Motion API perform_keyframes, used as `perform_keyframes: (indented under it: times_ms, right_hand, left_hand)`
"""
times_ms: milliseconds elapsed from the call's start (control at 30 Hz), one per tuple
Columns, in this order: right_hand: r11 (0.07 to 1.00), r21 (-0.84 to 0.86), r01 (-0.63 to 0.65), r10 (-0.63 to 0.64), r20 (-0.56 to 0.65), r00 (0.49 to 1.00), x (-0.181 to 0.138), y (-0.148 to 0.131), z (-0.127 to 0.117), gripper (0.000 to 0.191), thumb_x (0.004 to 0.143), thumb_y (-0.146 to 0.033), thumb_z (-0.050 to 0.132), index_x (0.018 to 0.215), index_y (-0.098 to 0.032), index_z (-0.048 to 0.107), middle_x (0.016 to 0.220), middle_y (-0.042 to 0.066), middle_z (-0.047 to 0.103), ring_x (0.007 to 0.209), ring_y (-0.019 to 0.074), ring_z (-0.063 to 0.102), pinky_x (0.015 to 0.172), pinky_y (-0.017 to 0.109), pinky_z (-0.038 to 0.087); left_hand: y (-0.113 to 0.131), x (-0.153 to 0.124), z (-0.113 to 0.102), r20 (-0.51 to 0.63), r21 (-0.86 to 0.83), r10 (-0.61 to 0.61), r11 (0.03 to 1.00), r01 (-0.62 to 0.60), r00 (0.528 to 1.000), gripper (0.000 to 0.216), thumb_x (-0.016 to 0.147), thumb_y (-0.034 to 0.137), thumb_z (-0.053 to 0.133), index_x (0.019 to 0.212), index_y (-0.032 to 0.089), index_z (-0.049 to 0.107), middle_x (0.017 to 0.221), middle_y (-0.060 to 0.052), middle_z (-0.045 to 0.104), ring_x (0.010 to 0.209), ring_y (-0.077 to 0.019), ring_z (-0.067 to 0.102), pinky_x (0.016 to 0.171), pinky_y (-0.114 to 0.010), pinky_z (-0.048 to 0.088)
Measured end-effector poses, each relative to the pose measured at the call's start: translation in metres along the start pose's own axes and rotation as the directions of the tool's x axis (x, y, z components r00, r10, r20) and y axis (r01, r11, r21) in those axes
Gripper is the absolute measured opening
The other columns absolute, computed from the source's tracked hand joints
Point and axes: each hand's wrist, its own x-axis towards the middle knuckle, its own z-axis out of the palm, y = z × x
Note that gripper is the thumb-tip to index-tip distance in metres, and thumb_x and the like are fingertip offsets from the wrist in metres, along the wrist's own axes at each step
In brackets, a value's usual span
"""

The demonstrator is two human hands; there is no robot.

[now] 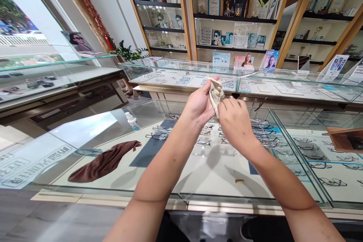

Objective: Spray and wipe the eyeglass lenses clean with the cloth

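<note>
Above the glass counter, both hands meet around a small beige cloth [216,92]. My left hand [198,103] is on its left side, thumb up and fingers behind the cloth. From the right, my right hand [235,117] presses curled fingers against the cloth. A thin, shiny glasses temple [241,77] sticks out to the upper right, and a dark curved tip shows beside my right hand. The rest of these glasses is hidden by cloth and fingers. A brown cloth [106,160] lies crumpled on the counter at the left.
A white bottle [132,121] stands near the counter's far left side. Rows of eyeglasses [265,132] lie inside the glass showcase [204,193]. A brown wooden tray [344,138] is at the right. Behind is another glass showcase [172,66], with shelves beyond.
</note>
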Motion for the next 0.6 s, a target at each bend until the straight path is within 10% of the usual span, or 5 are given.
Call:
perform_keyframes:
  times_ms: [233,467,600]
  right_hand:
    - [0.962,0.266,-0.062,0.032,0.114,0.993,0.002,0.013,-0.021,0.018,0.095,-0.008,0.054,0.085,-0.019,0.064,0.092,0.011,0.071,0.087,0.0260,0.060,0.078,0.040,0.041]
    - [0.345,0.877,-0.335,0.356,0.207,0.911,0.003,0.073,-0.044,0.018,0.085,-0.034,0.072,0.075,-0.023,0.062,0.080,0.002,0.070,0.078,0.0173,0.065,0.075,0.036,0.052]
    - [0.209,0.923,-0.322,0.435,0.207,0.876,0.006,0.081,-0.040,0.020,0.079,-0.035,0.078,0.072,-0.024,0.063,0.080,0.001,0.071,0.081,0.0177,0.068,0.080,0.037,0.056]
  left_hand:
    - [0.007,0.007,-0.010,0.096,0.114,0.153,0.980,-0.164,0.984,0.035,0.104,0.045,0.055,0.123,0.021,0.072,0.098,-0.008,0.076,0.091,-0.0204,0.075,0.078,-0.033,0.062]
    - [0.021,-0.003,-0.001,0.042,0.260,0.312,0.914,-0.312,0.949,0.025,0.098,0.043,0.061,0.093,0.021,0.070,0.069,0.000,0.059,0.059,-0.0104,0.056,0.059,-0.023,0.050]
    - [0.020,-0.015,0.007,0.178,0.468,0.176,0.850,-0.240,0.968,0.028,0.093,0.039,0.060,0.072,0.020,0.063,0.056,0.005,0.037,0.047,-0.0083,0.032,0.045,-0.022,0.030]
